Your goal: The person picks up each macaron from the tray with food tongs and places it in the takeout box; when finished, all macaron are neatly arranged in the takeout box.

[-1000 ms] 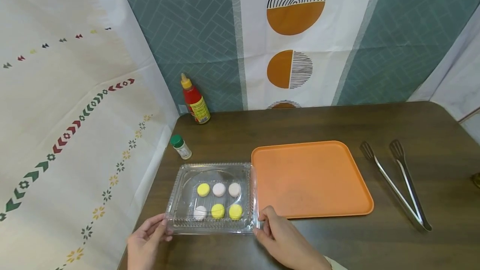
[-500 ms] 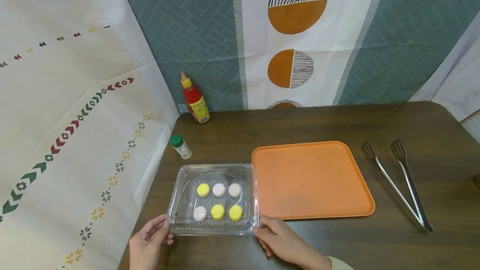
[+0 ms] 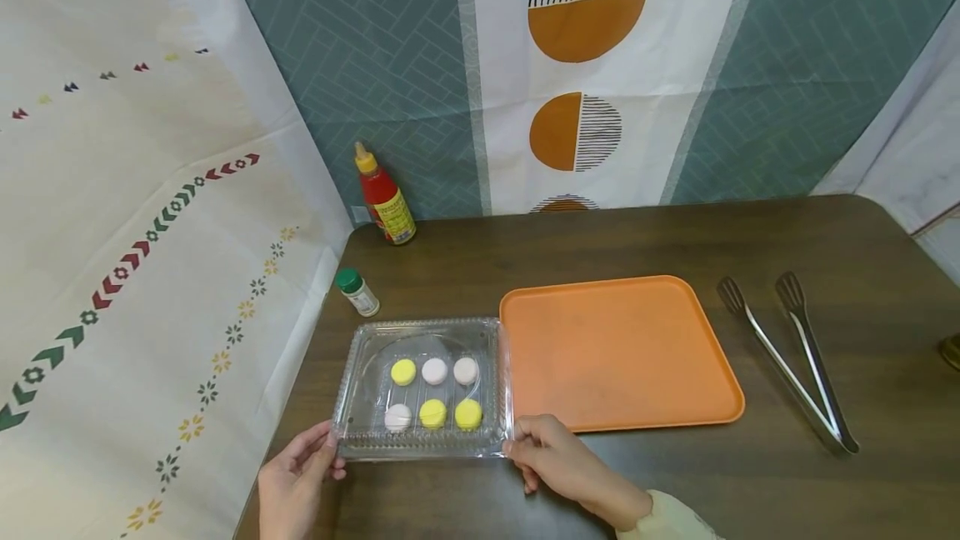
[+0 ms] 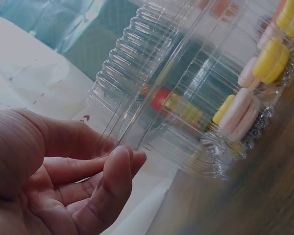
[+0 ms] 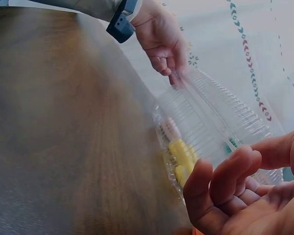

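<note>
A clear plastic clamshell container point(image 3: 390, 442) sits on the table's left part, its lid over several yellow and pale macarons point(image 3: 432, 413). At its front left corner my left hand point(image 3: 298, 473) pinches the rim between thumb and fingers. My right hand point(image 3: 558, 458) pinches the front right corner, other fingers curled below. In the left wrist view, the left thumb and index finger meet at the container's rim point(image 4: 130, 110). The right wrist view shows both hands at the container point(image 5: 220, 105); the right fingertips partly cover their contact with it.
An orange tray point(image 3: 615, 357) lies against the container's right side. Farther right are metal tongs point(image 3: 795, 373), spread apart. A green-capped shaker point(image 3: 358, 293) and a red squeeze bottle point(image 3: 386, 202) stand at the back left. A dark object point(image 3: 951, 351) shows at the right edge.
My right hand's fingers have shifted at the container's corner, with the index finger drawn down into a pinch. My left hand keeps its hold. The head view has tilted slightly.
</note>
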A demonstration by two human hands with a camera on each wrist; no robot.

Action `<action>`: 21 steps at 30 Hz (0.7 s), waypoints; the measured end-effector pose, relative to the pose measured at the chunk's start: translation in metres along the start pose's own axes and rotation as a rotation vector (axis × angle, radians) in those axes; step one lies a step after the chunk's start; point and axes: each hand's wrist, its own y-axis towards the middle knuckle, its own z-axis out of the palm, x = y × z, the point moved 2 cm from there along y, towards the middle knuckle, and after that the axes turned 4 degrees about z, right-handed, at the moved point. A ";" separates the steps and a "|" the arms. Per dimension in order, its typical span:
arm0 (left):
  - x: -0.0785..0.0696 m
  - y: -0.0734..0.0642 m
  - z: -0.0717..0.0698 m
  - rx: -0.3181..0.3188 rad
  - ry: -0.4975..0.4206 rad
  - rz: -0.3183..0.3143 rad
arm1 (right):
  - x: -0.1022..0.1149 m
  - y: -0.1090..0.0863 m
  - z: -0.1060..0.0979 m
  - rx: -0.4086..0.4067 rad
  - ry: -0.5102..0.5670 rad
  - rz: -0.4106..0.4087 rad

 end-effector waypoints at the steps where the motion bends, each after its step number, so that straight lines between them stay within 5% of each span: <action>1: 0.000 0.001 0.000 0.003 0.008 -0.001 | 0.001 0.001 0.000 -0.001 0.008 0.005; 13: -0.004 0.007 -0.007 0.013 0.017 -0.008 | 0.008 0.015 0.003 -0.012 -0.018 0.051; 17: -0.007 0.010 -0.007 0.067 0.126 0.036 | 0.010 0.015 -0.001 -0.011 -0.135 0.025; 21: -0.016 0.015 -0.011 0.133 0.361 0.091 | 0.020 0.014 -0.012 -0.016 -0.317 -0.025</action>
